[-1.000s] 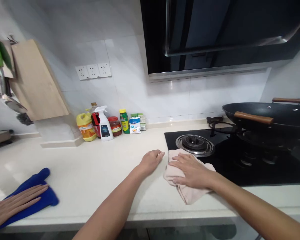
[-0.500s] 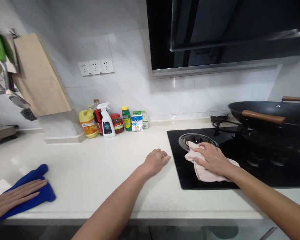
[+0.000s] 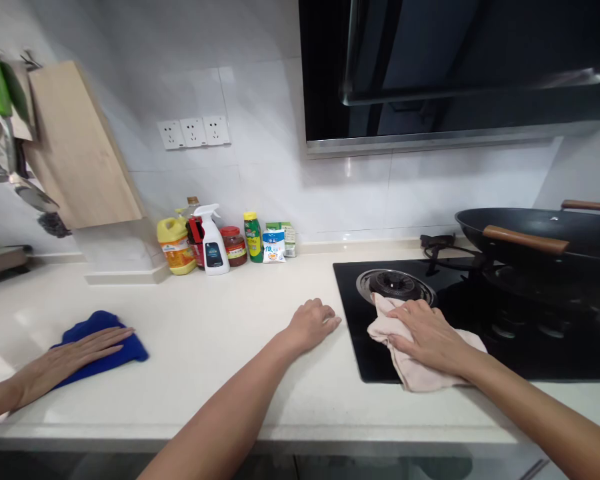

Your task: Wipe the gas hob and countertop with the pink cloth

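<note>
My right hand (image 3: pixel 427 335) presses a pale pink cloth (image 3: pixel 415 370) onto the black glass cooktop (image 3: pixel 347 313), its fingers gripping the folds. The cloth lies just in front of the left burner (image 3: pixel 394 283) and reaches over the cooktop's front edge. Resting on the white counter (image 3: pixel 205 373), my left hand (image 3: pixel 313 325) is loosely curled with nothing in it, close to the cooktop's left edge. At the far left, another person's hand (image 3: pixel 87 350) lies flat on a blue cloth (image 3: pixel 97 325) on the same counter.
A wok (image 3: pixel 510 223) with wooden handles sits on the right burner, under the range hood (image 3: pixel 455 60). Along the wall stand a spray bottle (image 3: pixel 213 243), a yellow jug (image 3: pixel 176 247), a red-lidded jar (image 3: pixel 234 247), a green bottle (image 3: pixel 253 238) and packets (image 3: pixel 274 247). A cutting board (image 3: pixel 80 147) hangs left.
My right hand has drawn the pink cloth slightly toward me, uncovering more of the burner. The other person's hand has slid the blue cloth rightward. My left hand has stayed in place.
</note>
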`<state>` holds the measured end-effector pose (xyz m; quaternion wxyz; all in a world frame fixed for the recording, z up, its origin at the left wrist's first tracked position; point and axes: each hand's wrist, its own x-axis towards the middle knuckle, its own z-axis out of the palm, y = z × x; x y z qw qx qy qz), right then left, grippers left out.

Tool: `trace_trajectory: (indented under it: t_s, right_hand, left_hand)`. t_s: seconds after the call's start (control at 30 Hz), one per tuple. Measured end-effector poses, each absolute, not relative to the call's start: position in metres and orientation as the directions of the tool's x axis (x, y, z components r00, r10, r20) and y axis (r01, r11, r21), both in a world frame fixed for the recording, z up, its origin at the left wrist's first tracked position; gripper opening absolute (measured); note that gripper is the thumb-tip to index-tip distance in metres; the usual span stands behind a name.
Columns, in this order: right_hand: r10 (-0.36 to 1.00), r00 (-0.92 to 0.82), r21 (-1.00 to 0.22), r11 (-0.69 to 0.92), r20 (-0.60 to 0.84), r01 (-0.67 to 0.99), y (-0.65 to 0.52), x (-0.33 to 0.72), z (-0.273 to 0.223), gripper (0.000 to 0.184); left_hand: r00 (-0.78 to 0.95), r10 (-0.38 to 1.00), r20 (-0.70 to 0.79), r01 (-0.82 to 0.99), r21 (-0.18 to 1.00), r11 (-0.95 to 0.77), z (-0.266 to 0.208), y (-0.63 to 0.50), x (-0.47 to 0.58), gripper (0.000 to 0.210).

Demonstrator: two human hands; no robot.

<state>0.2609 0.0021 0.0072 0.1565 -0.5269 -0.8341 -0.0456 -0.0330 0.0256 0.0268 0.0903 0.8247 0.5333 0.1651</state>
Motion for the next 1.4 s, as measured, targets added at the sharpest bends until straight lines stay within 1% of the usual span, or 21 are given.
trace_trajectory:
  t_s: [0.13, 0.23, 0.33, 0.43, 0.6, 0.73, 0.9, 1.0, 1.2, 1.4]
  right_hand:
    - [0.839, -0.465, -0.152, 0.517, 0.282, 0.842, -0.015, 0.258, 0.011, 0.043]
    - [0.838, -0.469, -0.172, 0.524, 0.279, 0.834, -0.018, 0.261, 0.007, 0.041]
    - [0.856, -0.395, -0.134, 0.457, 0.332, 0.879, -0.008, 0.271, -0.002, 0.044]
    - [0.875, -0.310, -0.085, 0.365, 0.373, 0.927, 0.009, 0.285, -0.009, 0.051]
    - [0.914, -0.265, -0.072, 0.300, 0.308, 0.951, 0.038, 0.311, -0.008, 0.056]
    - [0.933, -0.186, -0.079, 0.220, 0.309, 0.972, 0.051, 0.322, -0.006, 0.057]
    - [0.939, -0.137, -0.059, 0.163, 0.317, 0.985, 0.045, 0.316, -0.004, 0.058]
    - [0.936, -0.181, -0.044, 0.204, 0.303, 0.978, 0.029, 0.302, -0.002, 0.056]
    - [0.890, -0.358, -0.083, 0.395, 0.283, 0.915, 0.002, 0.267, 0.005, 0.047]
    - [0.845, -0.468, -0.083, 0.502, 0.257, 0.861, 0.016, 0.235, 0.017, 0.044]
  left_hand:
    - [0.375, 0.912, 0.168, 0.858, 0.310, -0.410, 0.025, 0.027, -0.034, 0.034]
    - [0.372, 0.915, 0.157, 0.865, 0.299, -0.403, 0.025, 0.028, -0.035, 0.035]
    - [0.377, 0.914, 0.149, 0.867, 0.291, -0.405, 0.025, 0.028, -0.036, 0.036]
    - [0.387, 0.911, 0.146, 0.865, 0.284, -0.413, 0.025, 0.027, -0.035, 0.036]
    - [0.404, 0.902, 0.149, 0.863, 0.265, -0.430, 0.023, 0.025, -0.035, 0.034]
    - [0.417, 0.896, 0.154, 0.862, 0.247, -0.443, 0.020, 0.024, -0.036, 0.033]
    - [0.416, 0.894, 0.168, 0.863, 0.236, -0.446, 0.018, 0.025, -0.035, 0.034]
    - [0.416, 0.891, 0.181, 0.864, 0.228, -0.449, 0.017, 0.025, -0.034, 0.034]
    - [0.414, 0.888, 0.199, 0.868, 0.206, -0.451, 0.016, 0.024, -0.031, 0.034]
    - [0.398, 0.896, 0.199, 0.880, 0.192, -0.433, 0.016, 0.025, -0.030, 0.031]
